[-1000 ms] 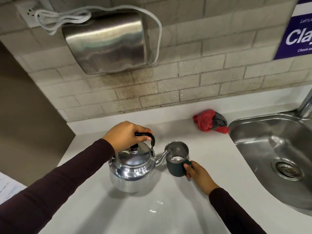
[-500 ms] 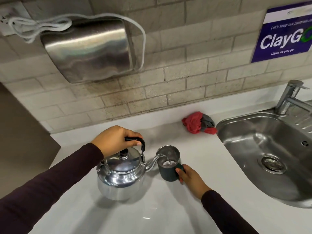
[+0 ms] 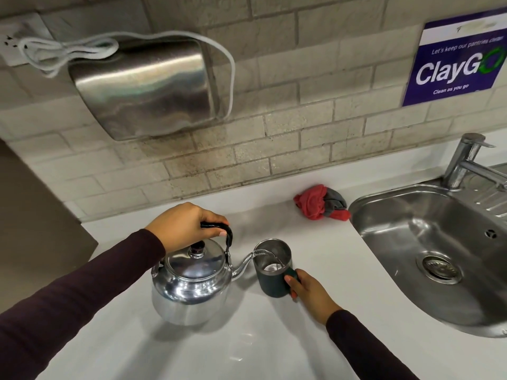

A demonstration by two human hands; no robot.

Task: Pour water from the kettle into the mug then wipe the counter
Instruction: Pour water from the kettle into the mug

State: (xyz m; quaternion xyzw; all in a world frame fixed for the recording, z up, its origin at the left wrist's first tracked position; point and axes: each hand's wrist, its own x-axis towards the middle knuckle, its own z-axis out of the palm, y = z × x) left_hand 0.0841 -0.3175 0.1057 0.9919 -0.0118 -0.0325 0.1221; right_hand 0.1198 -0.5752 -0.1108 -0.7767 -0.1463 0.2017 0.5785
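Observation:
A shiny steel kettle [image 3: 189, 286] hangs tilted over the white counter [image 3: 247, 346], its black handle gripped from above by my left hand [image 3: 182, 224]. Its spout reaches over the rim of a dark green mug [image 3: 271, 281] with a steel inside, and a thin stream of water runs from the spout into it. The mug stands on the counter, and my right hand [image 3: 307, 293] holds it by its handle on the right side. A crumpled red and grey cloth [image 3: 321, 202] lies at the back of the counter, beside the sink.
A steel sink [image 3: 444, 242] with a drain and a tap [image 3: 466, 160] takes up the right side. On the tiled wall hang a steel hand dryer [image 3: 148, 89] with a white cord and a blue sign [image 3: 455, 61]. A brown panel stands at the left.
The view has shifted right, showing the tap and more of the sign. The kettle stays tipped at the mug and water now visibly streams from the spout. Both hands keep their grips.

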